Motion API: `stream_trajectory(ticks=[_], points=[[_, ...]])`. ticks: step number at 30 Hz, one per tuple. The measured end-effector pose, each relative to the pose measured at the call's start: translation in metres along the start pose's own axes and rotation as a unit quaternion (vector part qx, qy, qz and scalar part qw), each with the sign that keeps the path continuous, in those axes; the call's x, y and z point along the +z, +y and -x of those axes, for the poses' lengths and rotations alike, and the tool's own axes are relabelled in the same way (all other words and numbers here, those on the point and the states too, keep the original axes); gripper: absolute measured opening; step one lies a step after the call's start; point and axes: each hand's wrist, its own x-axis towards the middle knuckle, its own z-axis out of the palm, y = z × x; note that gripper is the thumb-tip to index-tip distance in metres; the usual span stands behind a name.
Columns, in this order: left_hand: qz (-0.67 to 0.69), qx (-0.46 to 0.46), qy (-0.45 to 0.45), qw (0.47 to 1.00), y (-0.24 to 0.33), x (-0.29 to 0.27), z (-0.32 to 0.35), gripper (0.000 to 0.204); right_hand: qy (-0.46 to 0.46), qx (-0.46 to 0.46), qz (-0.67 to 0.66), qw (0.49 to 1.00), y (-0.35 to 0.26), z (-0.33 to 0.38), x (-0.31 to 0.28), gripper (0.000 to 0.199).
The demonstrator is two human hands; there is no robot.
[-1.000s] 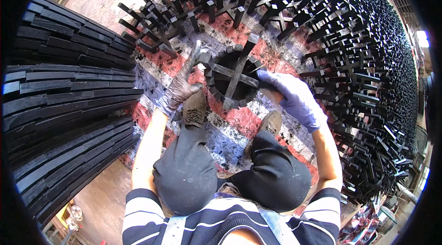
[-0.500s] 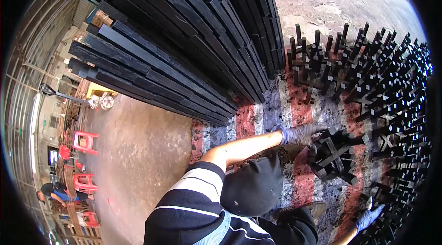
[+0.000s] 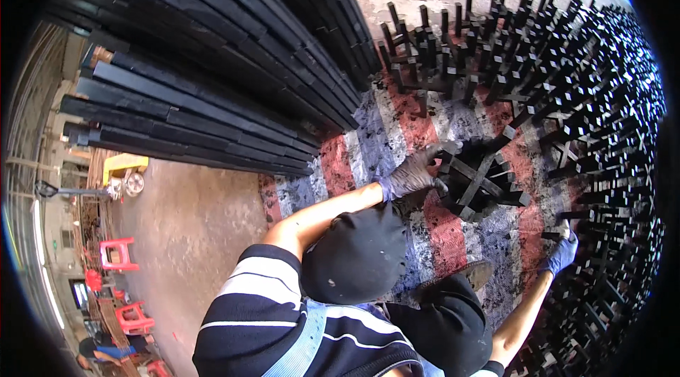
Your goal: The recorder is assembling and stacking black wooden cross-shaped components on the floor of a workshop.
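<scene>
Striped mat (image 3: 445, 234): right hand (image 3: 562, 255) now off frame (image 3: 476, 184), left hand (image 3: 414, 175) on.

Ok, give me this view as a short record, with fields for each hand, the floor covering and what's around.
Left hand: gloved, at the left edge of a round, cross-topped black frame
Right hand: gloved, close to the massed black sticks; anything held is unclear
Floor covering: red, white and blue stripes, with black marks
Upper left: stacked long black slats
Background: red stools at lower left
</scene>
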Motion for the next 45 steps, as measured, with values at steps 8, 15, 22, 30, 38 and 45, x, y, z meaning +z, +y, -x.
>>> stream_trajectory(ticks=[8,15,22,30,38,45], points=[[0.107,-0.052,-0.029,0.992,-0.014,0.005,0.003,0.062,-0.094,-0.124,-0.238,0.959,-0.095,0.076,-0.079,0.028],[0.059,-0.037,0.001,0.998,0.006,-0.01,0.004,0.073,-0.152,-0.257,-0.25,0.921,-0.184,0.152,-0.091,0.04],[0.115,-0.041,-0.03,0.992,-0.007,0.001,0.0,0.067,-0.224,-0.448,-0.208,0.84,-0.213,0.169,-0.086,0.036],[0.06,0.029,-0.025,0.997,-0.025,-0.003,0.005,0.069,-0.263,-0.496,-0.086,0.823,-0.217,0.166,-0.058,0.039],[0.156,0.027,-0.086,0.984,0.006,-0.054,-0.02,0.096,-0.372,-0.431,-0.048,0.821,-0.224,0.154,-0.049,0.042],[-0.032,0.107,-0.124,0.986,0.021,-0.057,-0.043,0.098,-0.336,-0.505,0.01,0.795,-0.221,0.144,-0.025,0.045]])
